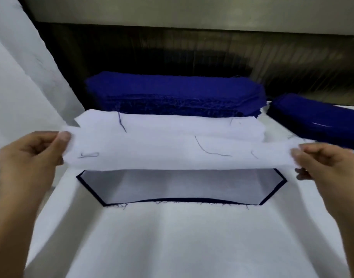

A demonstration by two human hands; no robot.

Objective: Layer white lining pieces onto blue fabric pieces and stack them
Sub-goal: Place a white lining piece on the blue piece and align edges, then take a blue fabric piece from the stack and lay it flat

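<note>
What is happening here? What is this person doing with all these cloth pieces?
A person holds one white lining piece stretched flat between both hands, the left hand pinching one end and the right hand the other. It hangs just above a pale piece with a dark blue edge lying on the white table. Behind it are a white lining stack and a blue fabric stack. A second blue stack lies to the right.

No txt, labels or nos. I can read: white lining piece (172,153) w/ only loose blue threads (209,152); blue fabric stack (172,91) behind it plain.
</note>
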